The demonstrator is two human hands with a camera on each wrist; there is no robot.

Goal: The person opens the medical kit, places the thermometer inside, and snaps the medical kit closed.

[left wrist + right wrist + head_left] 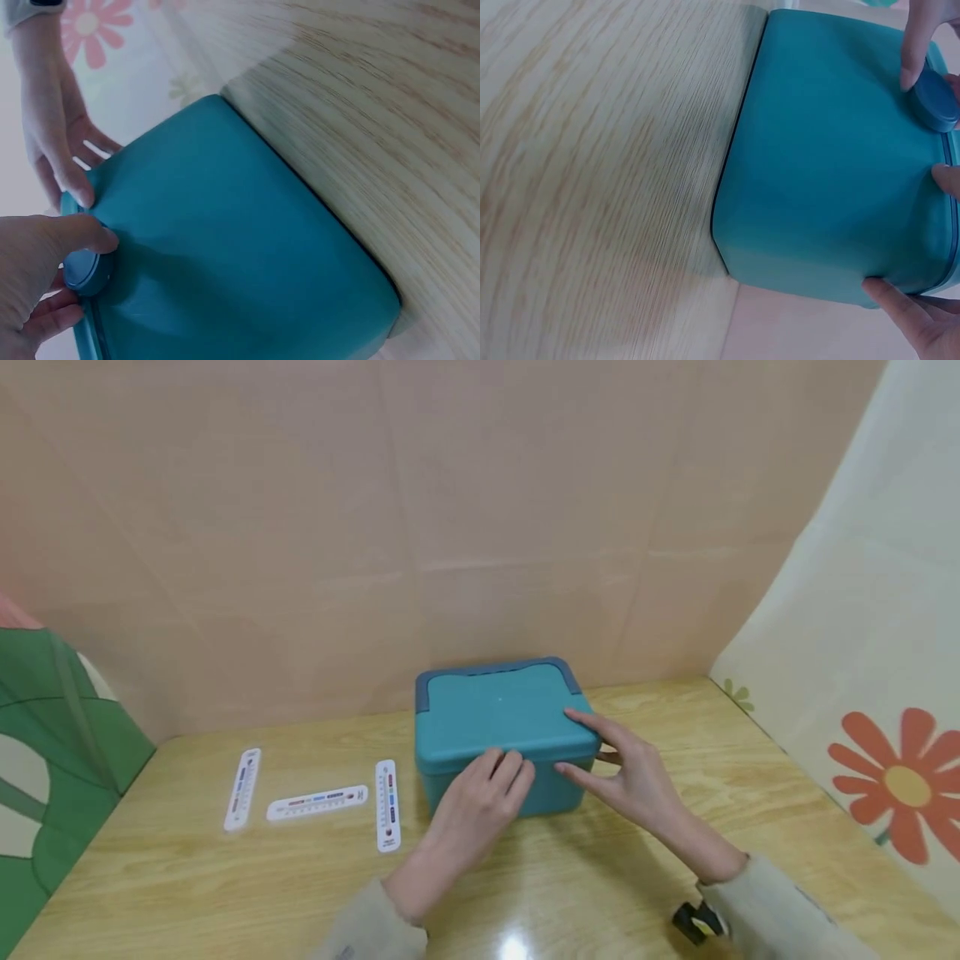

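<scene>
A teal lidded box (pixel 501 706) sits on the wooden table with its lid down, its grey-blue handle (pixel 558 667) lying along the back of the top. At the front, my left hand (pixel 483 797) holds the round blue latch (pixel 88 271), thumb against its lower edge and fingertips at the lid's rim. My right hand (pixel 633 772) spreads over the front right corner. Its thumb touches the front wall just under the lid, one finger lies on the lid, and others reach along the right side, as the right wrist view shows the box (pixel 832 165) from below.
Left of the box lie three white thermometer strips: one upright-set strip (pixel 387 806) close to it, a crosswise strip (pixel 317 803), and a slanted strip (pixel 242 789) farthest left. A small black object (pixel 697 922) is by the right sleeve. Cloth backdrops (pixel 360 568) border the table.
</scene>
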